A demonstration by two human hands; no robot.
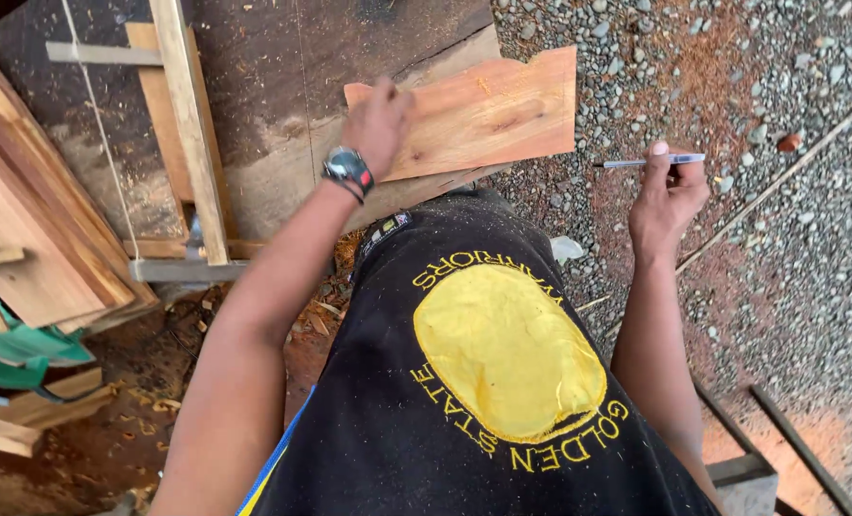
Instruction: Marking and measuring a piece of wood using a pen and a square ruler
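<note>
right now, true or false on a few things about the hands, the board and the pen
1. The left hand rests on a reddish wooden board. True.
2. The right hand holds a hammer. False: it holds a pen.
3. The pen's tip touches the board. False: the pen is out over the gravel, apart from the board.
4. A wristwatch sits on the left wrist. True.
5. Stacked planks lie on the right side of the view. False: they lie on the left.
</note>
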